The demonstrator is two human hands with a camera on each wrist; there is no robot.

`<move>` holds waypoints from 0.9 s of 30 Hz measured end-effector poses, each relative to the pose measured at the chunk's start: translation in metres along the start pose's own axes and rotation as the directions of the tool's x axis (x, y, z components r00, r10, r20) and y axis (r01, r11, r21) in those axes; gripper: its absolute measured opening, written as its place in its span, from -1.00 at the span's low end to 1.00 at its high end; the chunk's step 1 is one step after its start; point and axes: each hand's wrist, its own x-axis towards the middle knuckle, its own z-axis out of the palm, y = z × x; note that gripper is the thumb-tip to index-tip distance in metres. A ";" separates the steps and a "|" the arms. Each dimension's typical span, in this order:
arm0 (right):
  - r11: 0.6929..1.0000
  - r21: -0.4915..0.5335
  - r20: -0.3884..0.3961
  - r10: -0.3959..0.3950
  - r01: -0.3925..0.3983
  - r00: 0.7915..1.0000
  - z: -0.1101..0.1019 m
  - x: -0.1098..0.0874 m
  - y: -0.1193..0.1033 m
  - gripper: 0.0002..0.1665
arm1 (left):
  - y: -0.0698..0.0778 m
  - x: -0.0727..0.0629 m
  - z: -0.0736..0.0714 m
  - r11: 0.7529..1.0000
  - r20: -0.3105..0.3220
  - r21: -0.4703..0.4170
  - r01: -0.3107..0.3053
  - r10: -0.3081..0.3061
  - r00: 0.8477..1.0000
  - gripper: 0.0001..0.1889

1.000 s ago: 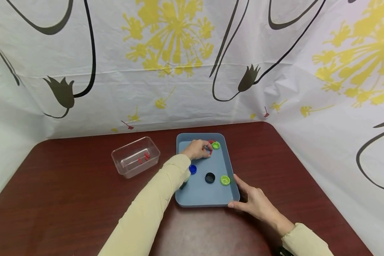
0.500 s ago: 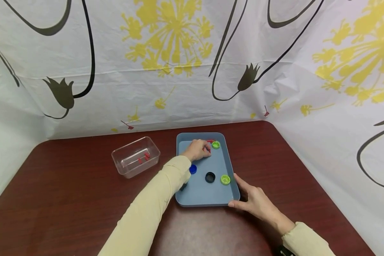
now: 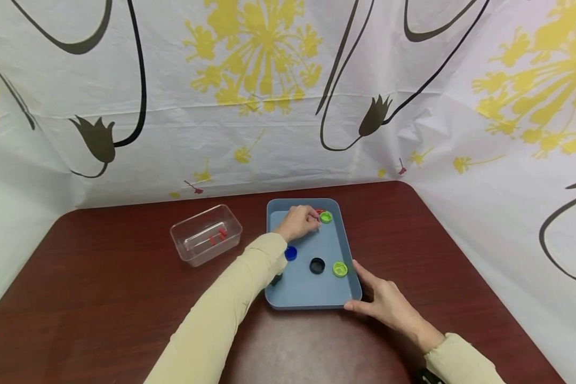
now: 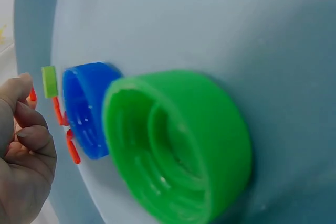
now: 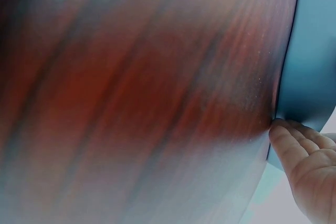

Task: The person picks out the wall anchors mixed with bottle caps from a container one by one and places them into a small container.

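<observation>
A blue-grey tray [image 3: 312,308] lies on the table with several bottle caps in it. My left hand [image 3: 297,223] reaches into its far part and pinches a small red piece [image 4: 32,95], mostly hidden by the fingers. Beside those fingertips are a green cap [image 3: 326,217] and more short red pieces [image 4: 73,148]. A blue cap [image 4: 92,111] and a larger green cap [image 4: 184,145] stand nearest the left wrist camera. My right hand [image 3: 389,304] touches the tray's near right corner, thumb on the front side, straight fingers along the right wall.
A clear plastic box [image 3: 180,250] holding several red pieces [image 3: 222,236] stands left of the tray. A black cap [image 3: 317,265] and a lime cap [image 3: 340,269] lie in the tray's nearer half. A patterned white sheet [image 3: 269,149] hangs behind the table.
My left hand shifts slightly within the far part of the tray, closer to the green cap and red pieces. My right hand stays at the tray corner.
</observation>
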 end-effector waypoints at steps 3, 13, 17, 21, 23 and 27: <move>1.000 -0.007 0.001 0.003 -0.003 1.000 0.000 0.000 0.000 0.12 | 0.004 -0.004 -0.005 0.999 -0.016 -0.043 0.028 -0.029 0.999 -0.77; 1.000 -0.001 0.012 0.015 -0.015 1.000 0.000 -0.001 -0.001 0.12 | 0.011 -0.017 -0.020 0.983 -0.098 -0.161 0.083 -0.100 0.990 -0.69; 1.000 -0.001 0.011 0.023 -0.023 1.000 0.000 -0.001 -0.002 0.12 | 0.012 -0.023 -0.027 0.972 -0.142 -0.219 0.088 -0.121 0.982 -0.71; 0.999 0.013 0.019 0.029 -0.029 0.999 -0.001 -0.001 -0.002 0.13 | 0.011 -0.029 -0.035 0.960 -0.153 -0.271 0.076 -0.121 0.981 -0.70; 0.999 0.031 0.024 0.027 -0.027 0.999 -0.001 -0.001 -0.001 0.13 | 0.010 -0.031 -0.039 0.957 -0.162 -0.280 0.080 -0.129 0.978 -0.70; 0.998 0.056 0.030 0.021 -0.023 0.999 0.000 0.000 -0.001 0.12 | 0.004 -0.038 -0.048 0.953 -0.196 -0.284 0.101 -0.161 0.967 -0.70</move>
